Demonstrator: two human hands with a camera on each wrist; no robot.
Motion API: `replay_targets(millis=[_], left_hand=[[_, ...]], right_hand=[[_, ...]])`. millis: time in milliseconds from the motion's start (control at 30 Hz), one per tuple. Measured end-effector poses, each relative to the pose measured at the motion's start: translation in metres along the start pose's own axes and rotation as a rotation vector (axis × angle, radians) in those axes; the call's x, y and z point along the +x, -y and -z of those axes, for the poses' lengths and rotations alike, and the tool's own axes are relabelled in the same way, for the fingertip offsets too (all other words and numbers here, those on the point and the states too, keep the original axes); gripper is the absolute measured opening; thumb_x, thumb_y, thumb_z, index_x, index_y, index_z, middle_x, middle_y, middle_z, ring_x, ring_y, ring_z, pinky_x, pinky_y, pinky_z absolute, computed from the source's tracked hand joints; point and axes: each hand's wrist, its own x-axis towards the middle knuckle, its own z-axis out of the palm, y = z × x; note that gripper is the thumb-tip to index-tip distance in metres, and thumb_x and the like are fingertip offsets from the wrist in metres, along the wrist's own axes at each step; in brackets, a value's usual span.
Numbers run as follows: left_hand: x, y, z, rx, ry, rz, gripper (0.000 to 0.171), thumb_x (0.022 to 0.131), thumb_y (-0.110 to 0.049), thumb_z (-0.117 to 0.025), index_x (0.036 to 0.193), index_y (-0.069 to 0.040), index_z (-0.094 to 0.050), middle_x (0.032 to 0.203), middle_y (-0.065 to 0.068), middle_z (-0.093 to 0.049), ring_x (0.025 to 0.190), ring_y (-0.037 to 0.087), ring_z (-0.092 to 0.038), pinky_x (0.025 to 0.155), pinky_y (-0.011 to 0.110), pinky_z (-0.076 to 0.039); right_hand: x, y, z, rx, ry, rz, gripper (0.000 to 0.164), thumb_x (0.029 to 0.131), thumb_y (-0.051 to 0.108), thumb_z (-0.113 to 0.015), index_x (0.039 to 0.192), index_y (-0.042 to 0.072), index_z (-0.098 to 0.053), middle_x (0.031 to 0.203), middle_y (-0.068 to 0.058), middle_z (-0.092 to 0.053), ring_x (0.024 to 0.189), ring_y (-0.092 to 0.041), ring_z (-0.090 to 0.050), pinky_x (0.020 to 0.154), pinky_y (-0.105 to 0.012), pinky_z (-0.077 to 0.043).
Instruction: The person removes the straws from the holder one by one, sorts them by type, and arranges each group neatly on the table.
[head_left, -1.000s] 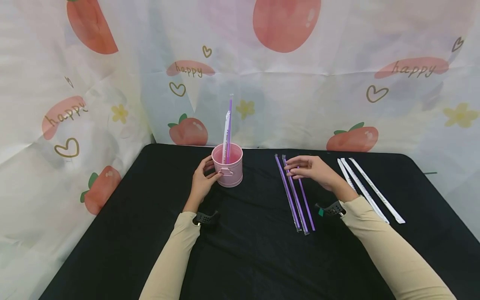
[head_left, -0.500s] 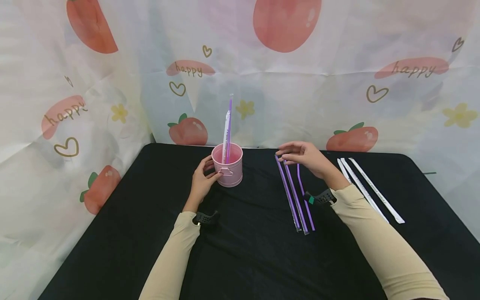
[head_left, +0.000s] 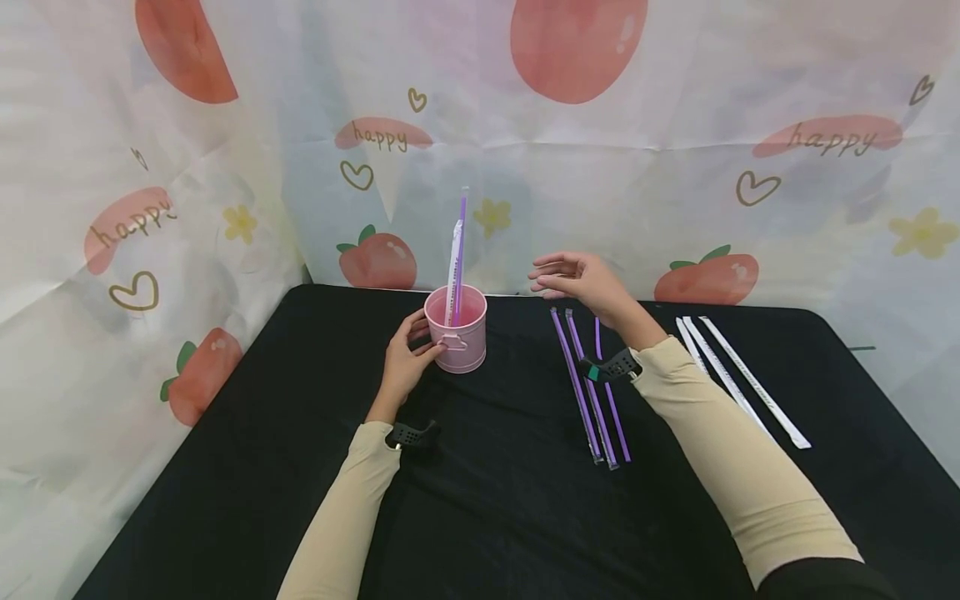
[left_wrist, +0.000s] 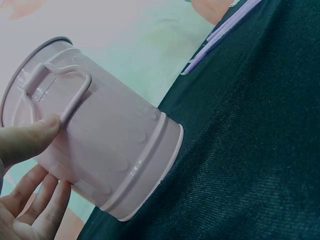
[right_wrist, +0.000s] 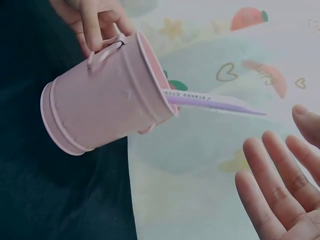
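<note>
A small pink bucket [head_left: 462, 354] stands upright on the black-covered table, holding a purple straw [head_left: 462, 242] and a white paper-wrapped straw [head_left: 453, 267]. My left hand [head_left: 405, 367] grips its near left side; in the left wrist view the thumb lies against the wire handle [left_wrist: 80, 95] and the fingers curl under the side wall. Raised in the air to the right of the bucket, my right hand [head_left: 585, 283] holds nothing. Its fingers are spread and relaxed in the right wrist view. Beneath that forearm lie three purple straws [head_left: 576, 387], partly covered by the wrist strap.
Three white paper-wrapped straws [head_left: 753, 382] lie further right, partly behind the right sleeve. A printed cloth backdrop [head_left: 600, 183] rises behind the table's far edge and along the left.
My right hand has lifted away from the purple straws, moving up and left toward the bucket with nothing in it. The left hand and bucket have stayed in place.
</note>
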Motion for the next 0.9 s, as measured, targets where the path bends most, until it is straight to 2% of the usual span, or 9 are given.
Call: replay_targets(millis=[167, 333, 567, 800, 900], left_hand=[[0.001, 0.001, 0.000, -0.004, 0.002, -0.006, 0.064, 0.082, 0.000, -0.068, 0.139, -0.001, -0.039, 0.134, 0.025, -0.048, 0.125, 0.038, -0.048, 0.102, 0.046, -0.045], [0.002, 0.003, 0.000, -0.016, 0.001, -0.016, 0.064, 0.082, 0.001, -0.068, 0.139, 0.000, -0.040, 0.133, 0.026, -0.048, 0.124, 0.038, -0.048, 0.102, 0.047, -0.046], [0.003, 0.005, 0.000, -0.027, -0.001, -0.008, 0.065, 0.081, 0.001, -0.069, 0.139, -0.001, -0.040, 0.134, 0.026, -0.048, 0.124, 0.038, -0.048, 0.102, 0.047, -0.046], [0.003, 0.004, 0.001, -0.020, -0.003, -0.008, 0.064, 0.081, 0.001, -0.069, 0.139, -0.001, -0.040, 0.133, 0.025, -0.049, 0.123, 0.038, -0.049, 0.102, 0.047, -0.046], [0.002, 0.004, 0.002, -0.016, 0.000, -0.008, 0.064, 0.082, 0.001, -0.069, 0.139, -0.001, -0.040, 0.133, 0.025, -0.049, 0.124, 0.037, -0.049, 0.102, 0.046, -0.046]], right_hand=[[0.015, 0.007, -0.011, 0.008, -0.052, 0.015, 0.041, 0.092, 0.017, -0.060, 0.128, 0.001, -0.052, 0.125, -0.018, -0.061, 0.093, -0.004, -0.066, 0.095, -0.041, -0.052], [0.030, 0.012, -0.022, 0.019, -0.076, 0.014, 0.041, 0.091, 0.015, -0.061, 0.128, 0.000, -0.051, 0.128, -0.024, -0.057, 0.093, -0.005, -0.066, 0.095, -0.039, -0.052], [0.048, 0.011, -0.040, 0.040, -0.118, 0.009, 0.039, 0.090, 0.013, -0.062, 0.126, 0.001, -0.054, 0.125, -0.022, -0.059, 0.103, -0.023, -0.066, 0.095, -0.042, -0.052], [0.060, 0.009, -0.052, 0.036, -0.133, 0.024, 0.042, 0.089, 0.013, -0.063, 0.128, 0.000, -0.053, 0.127, -0.023, -0.058, 0.104, -0.019, -0.065, 0.096, -0.043, -0.051], [0.066, 0.007, -0.056, 0.054, -0.134, 0.016, 0.043, 0.089, 0.012, -0.062, 0.129, 0.000, -0.051, 0.129, -0.024, -0.056, 0.109, -0.025, -0.062, 0.097, -0.042, -0.051]])
